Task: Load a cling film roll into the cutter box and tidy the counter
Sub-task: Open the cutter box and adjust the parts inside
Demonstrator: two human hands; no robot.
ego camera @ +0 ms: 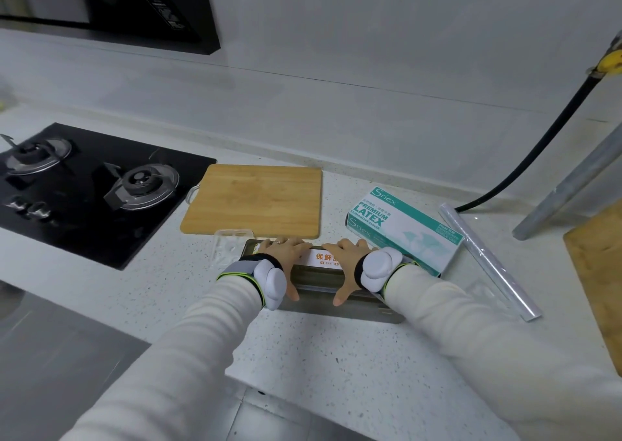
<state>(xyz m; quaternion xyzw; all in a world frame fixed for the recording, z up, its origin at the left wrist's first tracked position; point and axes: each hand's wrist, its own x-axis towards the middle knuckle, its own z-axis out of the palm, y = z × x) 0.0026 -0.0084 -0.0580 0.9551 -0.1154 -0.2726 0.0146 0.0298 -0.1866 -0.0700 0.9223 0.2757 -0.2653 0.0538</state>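
Far left, hob (91,184) set in the table (336,356). Right of it, board (255,201). Lower centre, box (323,285) flat on the table, gripped by left hand (286,258) and right hand (343,265) side by side, fingers across the top, thumbs down the near face. Further right, glove carton (404,228), then roll (488,258) lying slantwise, loose on the table, outside the box.
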